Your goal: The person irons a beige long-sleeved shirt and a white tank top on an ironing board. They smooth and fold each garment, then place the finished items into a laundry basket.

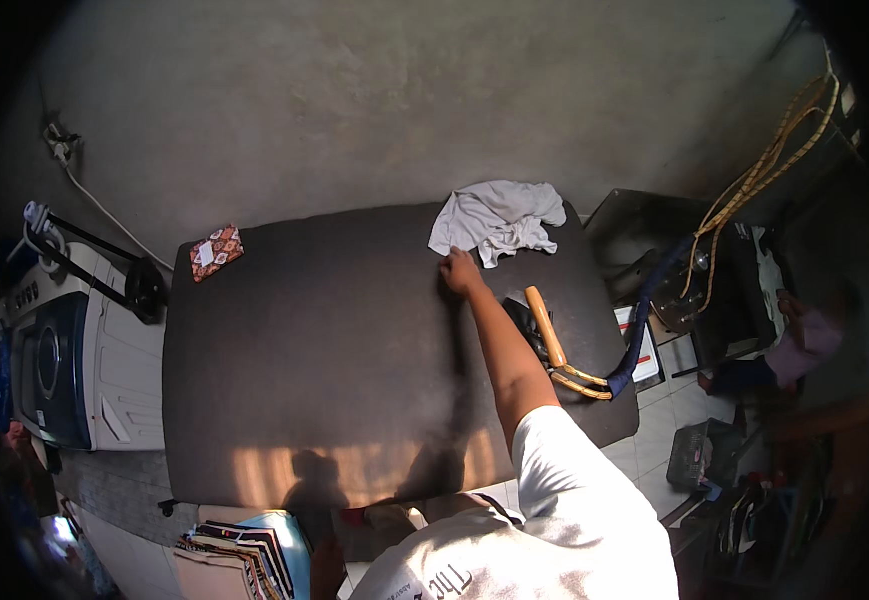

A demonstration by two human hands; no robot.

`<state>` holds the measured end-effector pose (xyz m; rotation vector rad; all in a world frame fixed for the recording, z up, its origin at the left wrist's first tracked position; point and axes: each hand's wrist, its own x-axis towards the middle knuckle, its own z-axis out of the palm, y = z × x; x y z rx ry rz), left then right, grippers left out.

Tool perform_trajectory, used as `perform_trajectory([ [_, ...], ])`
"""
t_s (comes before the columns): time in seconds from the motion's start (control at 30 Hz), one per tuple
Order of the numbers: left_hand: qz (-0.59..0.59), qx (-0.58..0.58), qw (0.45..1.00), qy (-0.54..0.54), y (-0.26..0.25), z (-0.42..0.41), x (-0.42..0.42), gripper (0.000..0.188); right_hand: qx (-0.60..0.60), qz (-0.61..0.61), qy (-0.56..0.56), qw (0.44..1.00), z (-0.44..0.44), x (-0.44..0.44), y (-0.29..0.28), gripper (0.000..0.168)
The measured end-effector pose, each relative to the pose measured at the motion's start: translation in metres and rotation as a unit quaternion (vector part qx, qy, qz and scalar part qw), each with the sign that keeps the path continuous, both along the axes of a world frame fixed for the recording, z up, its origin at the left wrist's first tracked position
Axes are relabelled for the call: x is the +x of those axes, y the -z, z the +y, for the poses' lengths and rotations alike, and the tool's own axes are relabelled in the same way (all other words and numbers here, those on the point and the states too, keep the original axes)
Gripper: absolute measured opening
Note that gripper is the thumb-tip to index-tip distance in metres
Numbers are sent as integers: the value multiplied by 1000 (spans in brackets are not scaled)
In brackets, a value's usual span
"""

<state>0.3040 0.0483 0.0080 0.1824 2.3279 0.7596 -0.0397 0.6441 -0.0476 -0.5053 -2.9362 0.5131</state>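
My right hand (pixel 462 273) reaches far across a padded table with a dark grey cover (pixel 314 322). Its fingers are curled at the near left edge of a crumpled white cloth garment (pixel 498 214); whether they grip it is not clear. To the right of my forearm rests an electric iron with a wooden handle (pixel 545 326). Its black body is partly hidden behind the arm. What seems to be my left hand (pixel 327 566) is low in shadow, beside a stack of folded fabrics (pixel 243 555); its fingers cannot be made out.
A patterned booklet or pouch (pixel 216 253) lies at the table's far left corner. A washing machine (pixel 59 367) and black-framed stand (pixel 145 289) are at left. The iron's blue-wrapped cord (pixel 648 300) rises at right. Beyond are a plastic basket (pixel 689 454) and another person (pixel 802 345).
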Motion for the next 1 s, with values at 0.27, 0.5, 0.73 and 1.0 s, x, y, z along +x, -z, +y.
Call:
perform_trajectory([
  [0.27, 73, 136, 968, -195, -63, 78, -58, 32, -354, 182, -67, 915, -85, -14, -47, 30],
  [0.5, -81, 376, 840, -383, -38, 112, -103, 51, -531, -208, -440, 694, -204, 96, -136, 26],
  [0.73, -7, 232, 931, -284, 2, 141, -122, 63, -4, 142, 84, 986, 8, -4, -71, 68],
  [1.0, -14, 248, 936, -248, 8, 159, -137, 63, -91, -56, 141, 984, 76, -14, -20, 35],
])
